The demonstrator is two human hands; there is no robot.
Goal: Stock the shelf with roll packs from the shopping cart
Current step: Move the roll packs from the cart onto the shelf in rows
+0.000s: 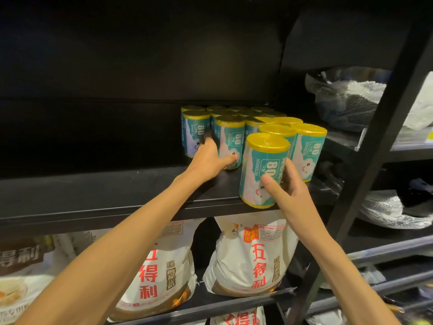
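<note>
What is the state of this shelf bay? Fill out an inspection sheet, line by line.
Surface: black shelf, dark, left part bare.
Job's things: roll packs standing upright in rows; front roll pack at the shelf edge.
Clutter: nothing seen on this shelf.
Grippers: left hand holds a rear pack; right hand grips the front roll pack.
Cables: nothing seen.
Surroundings: flour bags on the shelf below; plastic-wrapped goods in the next bay; black upright post. Shopping cart not in view.

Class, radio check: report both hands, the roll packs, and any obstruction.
Right hand grips front roll pack at shelf edge. Left hand grips a pack in the group. Nothing in the way.
</note>
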